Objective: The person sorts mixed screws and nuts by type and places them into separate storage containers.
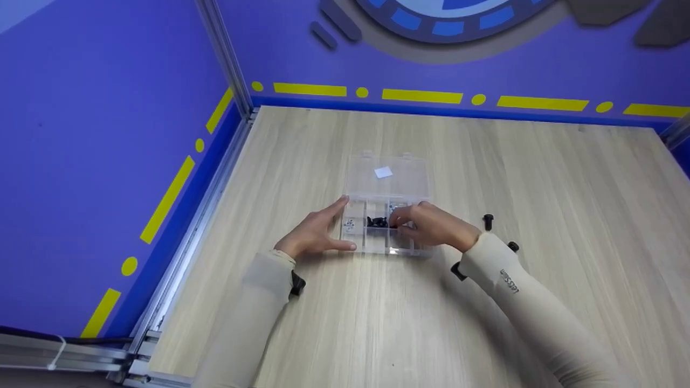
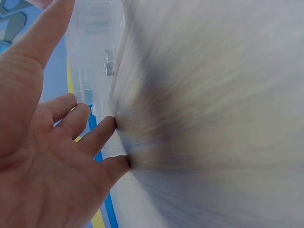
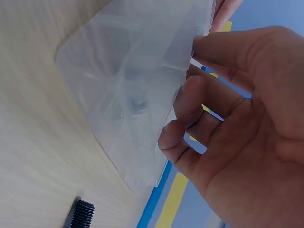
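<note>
A clear plastic compartment box (image 1: 377,249) lies on the table with its lid (image 1: 358,180) folded back. My left hand (image 1: 315,231) is at the box's left side, thumb and fingers spread and straight, with nothing held. My right hand (image 1: 431,225) reaches over the right part of the box, fingers bent and fingertips down among the dividers. Several small black pieces (image 1: 377,222) lie in a middle compartment, right beside those fingertips. In the right wrist view the fingers (image 3: 190,99) curl at the clear wall; I cannot tell whether they pinch anything. Small silvery pieces (image 1: 349,225) sit in a left compartment.
A black bolt (image 1: 488,221) stands on the wooden table (image 1: 582,226) to the right of the box. Another black piece (image 1: 513,246) shows beside the right sleeve. A white label (image 1: 383,172) is on the lid. Blue walls (image 1: 135,108) border the table at the left and back.
</note>
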### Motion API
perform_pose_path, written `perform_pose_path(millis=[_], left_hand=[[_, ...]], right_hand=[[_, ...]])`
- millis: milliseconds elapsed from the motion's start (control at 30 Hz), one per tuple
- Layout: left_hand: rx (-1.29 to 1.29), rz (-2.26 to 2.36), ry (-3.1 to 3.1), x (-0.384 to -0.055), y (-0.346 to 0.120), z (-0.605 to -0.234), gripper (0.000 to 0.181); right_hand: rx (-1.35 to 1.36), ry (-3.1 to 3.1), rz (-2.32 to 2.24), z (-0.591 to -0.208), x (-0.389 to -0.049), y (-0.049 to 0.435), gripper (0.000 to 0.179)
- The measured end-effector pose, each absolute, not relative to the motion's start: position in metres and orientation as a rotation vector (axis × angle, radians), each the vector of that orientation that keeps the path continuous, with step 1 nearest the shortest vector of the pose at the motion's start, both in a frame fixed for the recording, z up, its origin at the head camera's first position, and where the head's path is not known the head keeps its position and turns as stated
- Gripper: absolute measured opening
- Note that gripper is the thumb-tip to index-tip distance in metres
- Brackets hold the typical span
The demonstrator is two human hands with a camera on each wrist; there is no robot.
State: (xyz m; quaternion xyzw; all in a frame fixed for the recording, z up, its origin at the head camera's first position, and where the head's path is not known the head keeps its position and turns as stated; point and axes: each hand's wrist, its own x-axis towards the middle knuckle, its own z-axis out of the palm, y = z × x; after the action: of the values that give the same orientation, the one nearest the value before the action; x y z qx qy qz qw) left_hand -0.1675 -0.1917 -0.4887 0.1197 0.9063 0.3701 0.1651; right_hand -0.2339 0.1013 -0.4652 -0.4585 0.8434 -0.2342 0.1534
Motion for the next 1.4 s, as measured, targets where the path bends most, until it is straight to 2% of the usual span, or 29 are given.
perform_pose_path(millis=[400,733,967,1267,1400], left_hand=[[0.368,1.057,2.578,-0.169,-0.187,-0.491,0.115],[0.313,1.047,2.563,-0.167,-0.187,-0.492,0.117],[0.305,1.057,2.561,-0.166,-0.19,-0.493,0.117],[0.323,1.063,2.563,-0.167,-0.192,-0.491,0.116],[0.322,1.061,2.566,-0.168,-0.192,-0.49,0.117]], right_hand=[[-1.294,2.479,-0.823,-0.458,-0.234,0.126,0.021],[-1.061,2.718,-0.847,-0.447,-0.244,0.179,0.025],[-1.035,2.852,-0.822,-0.456,-0.249,0.219,0.028],[-0.647,2.956,-0.607,-0.47,-0.247,0.256,0.023],[-0.555,2.943,-0.606,-0.473,-0.249,0.261,0.012]])
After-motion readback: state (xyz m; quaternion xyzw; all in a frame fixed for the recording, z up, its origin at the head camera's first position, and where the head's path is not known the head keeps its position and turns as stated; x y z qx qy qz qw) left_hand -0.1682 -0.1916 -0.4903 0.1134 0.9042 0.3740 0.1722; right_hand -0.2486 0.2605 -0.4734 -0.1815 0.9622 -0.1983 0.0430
